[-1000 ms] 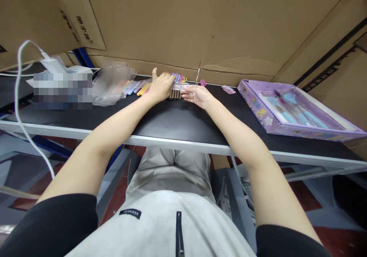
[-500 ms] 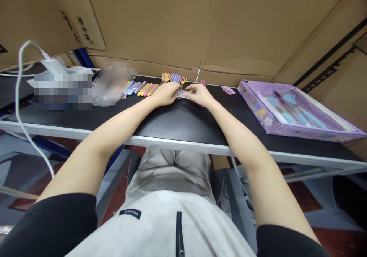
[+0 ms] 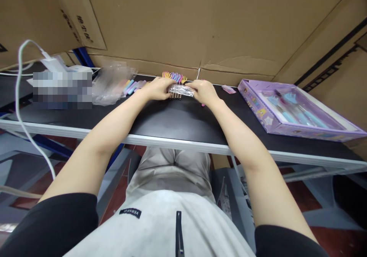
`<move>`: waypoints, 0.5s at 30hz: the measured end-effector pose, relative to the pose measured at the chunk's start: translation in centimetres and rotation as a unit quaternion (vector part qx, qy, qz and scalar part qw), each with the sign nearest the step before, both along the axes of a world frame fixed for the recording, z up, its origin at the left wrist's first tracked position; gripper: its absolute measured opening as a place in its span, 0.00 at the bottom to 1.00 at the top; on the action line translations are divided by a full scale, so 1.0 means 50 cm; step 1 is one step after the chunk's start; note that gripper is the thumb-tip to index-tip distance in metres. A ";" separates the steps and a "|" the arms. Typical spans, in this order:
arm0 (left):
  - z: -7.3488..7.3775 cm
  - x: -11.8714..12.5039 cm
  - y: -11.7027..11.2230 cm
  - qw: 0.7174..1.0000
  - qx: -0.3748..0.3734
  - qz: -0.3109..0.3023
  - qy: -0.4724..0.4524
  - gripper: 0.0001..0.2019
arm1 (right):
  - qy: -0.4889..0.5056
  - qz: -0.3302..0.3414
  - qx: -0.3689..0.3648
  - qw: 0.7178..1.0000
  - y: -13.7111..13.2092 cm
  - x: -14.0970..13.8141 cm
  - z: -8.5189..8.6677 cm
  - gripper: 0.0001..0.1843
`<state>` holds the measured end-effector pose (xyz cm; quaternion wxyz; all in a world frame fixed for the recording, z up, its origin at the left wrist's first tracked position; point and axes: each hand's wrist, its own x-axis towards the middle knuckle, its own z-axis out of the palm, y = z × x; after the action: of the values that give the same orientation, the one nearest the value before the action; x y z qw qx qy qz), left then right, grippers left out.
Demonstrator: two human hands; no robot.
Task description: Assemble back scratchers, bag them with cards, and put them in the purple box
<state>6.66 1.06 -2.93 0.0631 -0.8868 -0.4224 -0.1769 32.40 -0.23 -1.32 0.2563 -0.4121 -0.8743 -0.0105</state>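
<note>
A shiny clear plastic bag (image 3: 181, 90) is stretched between my two hands above the black tabletop. My left hand (image 3: 159, 88) pinches its left end, and my right hand (image 3: 205, 92) grips its right end. Behind and below the bag lies a row of small hand-shaped sticks (image 3: 174, 76) with yellow, blue, purple and pink tops; their dark lower ends poke out under the bag. A pink piece (image 3: 203, 104) shows partly beneath my right hand. Left of my left hand lie pastel handles (image 3: 133, 86), some of them hidden by that hand.
A pile of clear plastic bags (image 3: 110, 84) lies at the left, beside a blurred-out item with a white cable (image 3: 19, 92). Small pink packets (image 3: 228, 89) lie right of my hands. A purple box (image 3: 298, 112) with blue tools stands farther right. Cardboard (image 3: 183, 28) walls the back.
My hands have moved apart, my left one to the left, and the plastic bag now spans the gap between them. The left hand now covers more of the pastel handles.
</note>
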 end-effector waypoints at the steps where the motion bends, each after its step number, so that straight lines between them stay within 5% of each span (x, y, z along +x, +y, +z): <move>1: 0.001 -0.007 0.004 1.000 0.004 0.009 0.002 0.26 | 0.003 -0.007 0.004 1.000 0.001 0.003 0.001 0.16; 10: -0.009 -0.015 0.025 0.999 -0.004 0.052 -0.008 0.16 | 0.059 -0.011 -0.025 0.998 0.006 0.009 -0.001 0.14; 15: -0.003 -0.022 0.023 0.999 0.011 0.038 -0.021 0.20 | 0.114 0.004 -0.054 0.992 0.007 0.012 -0.002 0.14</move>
<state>5.57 2.21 -3.06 0.0705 -0.8654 -0.4551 -0.1974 33.01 0.10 -1.40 0.3316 -0.4202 -0.8404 0.0850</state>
